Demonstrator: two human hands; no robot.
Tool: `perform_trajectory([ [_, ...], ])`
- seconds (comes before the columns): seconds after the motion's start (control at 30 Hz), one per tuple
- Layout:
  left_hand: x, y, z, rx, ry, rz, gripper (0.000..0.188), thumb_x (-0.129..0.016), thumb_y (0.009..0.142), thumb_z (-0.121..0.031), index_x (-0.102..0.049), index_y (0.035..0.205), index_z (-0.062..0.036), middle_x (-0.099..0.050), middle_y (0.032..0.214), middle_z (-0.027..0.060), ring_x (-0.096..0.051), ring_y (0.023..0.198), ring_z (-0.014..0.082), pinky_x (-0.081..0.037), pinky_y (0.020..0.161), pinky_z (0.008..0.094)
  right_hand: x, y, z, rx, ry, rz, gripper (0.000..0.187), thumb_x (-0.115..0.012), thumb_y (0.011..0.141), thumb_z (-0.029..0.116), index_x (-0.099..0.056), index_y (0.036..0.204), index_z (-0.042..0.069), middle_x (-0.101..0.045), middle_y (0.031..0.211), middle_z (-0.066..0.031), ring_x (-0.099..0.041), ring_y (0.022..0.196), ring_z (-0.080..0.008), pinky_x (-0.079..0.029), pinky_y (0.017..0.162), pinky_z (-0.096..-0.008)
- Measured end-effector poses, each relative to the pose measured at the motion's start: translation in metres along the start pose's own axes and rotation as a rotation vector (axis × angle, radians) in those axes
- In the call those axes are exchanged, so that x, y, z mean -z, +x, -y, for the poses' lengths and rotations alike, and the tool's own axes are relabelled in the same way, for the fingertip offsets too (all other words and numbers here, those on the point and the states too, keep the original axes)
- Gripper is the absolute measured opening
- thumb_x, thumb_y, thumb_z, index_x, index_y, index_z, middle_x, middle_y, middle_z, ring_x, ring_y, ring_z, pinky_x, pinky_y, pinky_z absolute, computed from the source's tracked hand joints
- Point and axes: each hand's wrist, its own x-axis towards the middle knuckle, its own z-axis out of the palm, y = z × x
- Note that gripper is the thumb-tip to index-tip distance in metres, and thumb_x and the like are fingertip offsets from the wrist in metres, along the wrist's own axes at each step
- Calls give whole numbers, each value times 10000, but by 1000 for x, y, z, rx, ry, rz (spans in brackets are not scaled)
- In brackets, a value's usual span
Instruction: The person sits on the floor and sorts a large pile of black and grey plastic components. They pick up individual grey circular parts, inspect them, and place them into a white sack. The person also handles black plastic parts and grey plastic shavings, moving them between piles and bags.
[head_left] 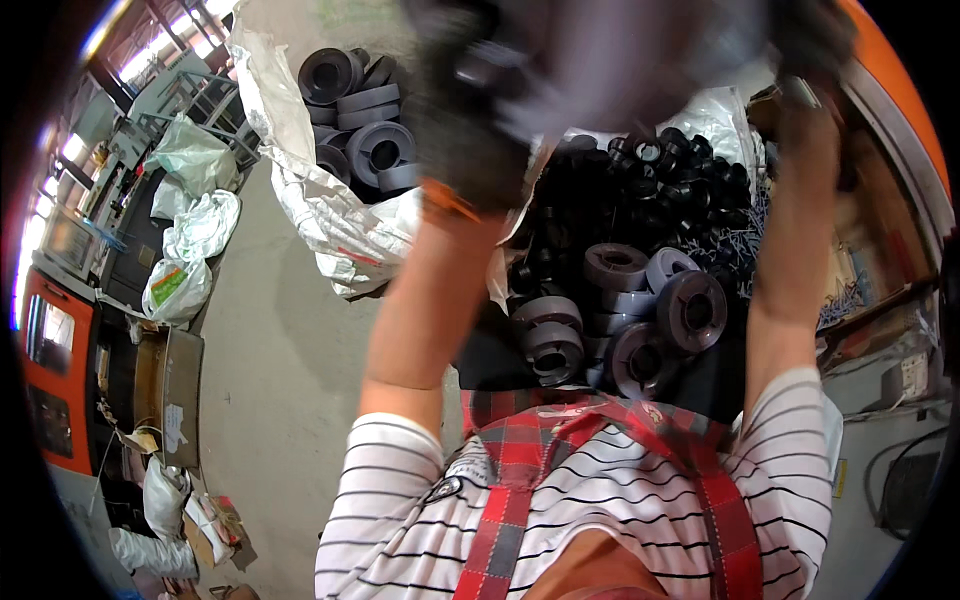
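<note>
Work looks part-way: some rings [362, 152] in the sack [310, 215], loose rings [669, 320] by the apron [530, 430] left; left hand [468, 130] and right hand [815, 45] raised either side of a blurred grey thing [630, 70], grip impossible to tell.

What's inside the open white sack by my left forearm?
Gray ring-shaped parts, loosely piled, show inside the open white sack. Anything beneath them, including the sack's bottom, is covered.

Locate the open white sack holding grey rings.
In the head view, the open white sack is at upper left of centre, beside the person's left hand, with the grey rings inside its turned-down rim.
</note>
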Motion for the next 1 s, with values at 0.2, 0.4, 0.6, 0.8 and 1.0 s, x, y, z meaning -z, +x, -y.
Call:
perform_trajectory([
  [0.2,-12,3,-116,-251,1013,-375,427,-446,880,-263,-446,1259,-68,-501,1241,117,-517,1110,247,-443,881,358,-98,34,93,237,-147,507,402,-618,806,318,-576,1086,33,-615,1002,-138,-601,900,-239,-486,770,-340],
  [0.4,-24,-74,2,-513,1207,-109,458,-466,825,22,-407,1279,33,-443,1303,161,-440,1200,275,-329,1035,404,-76,-31,5,138,-147,744,473,-646,776,343,-563,1117,25,-600,1048,-160,-590,947,-258,-475,801,-351],
  [0.6,47,-124,141,756,821,-433,437,-652,808,-88,-490,1210,-38,-577,1055,34,-559,903,124,-473,782,268,-51,-186,-194,-212,-323,1431,547,-674,747,368,-550,1148,17,-584,1095,-182,-579,994,-276,-465,831,-362],
  [0.8,166,-132,257,1264,600,-744,203,-632,843,-240,-535,959,-104,-555,783,10,-536,635,105,-422,509,274,-22,-324,-177,-656,26,1400,996,-784,495,525,-448,1252,-29,-496,1235,-239,-506,1132,-308,-418,927,-346],
  [1.0,222,-139,305,1292,253,-934,755,-618,721,-604,-435,1291,-144,-442,1305,147,-458,1162,310,-430,869,502,-52,-345,-203,-448,22,1447,629,-708,650,495,-632,1013,-13,-615,1042,-214,-602,942,-296,-456,822,-338],
])
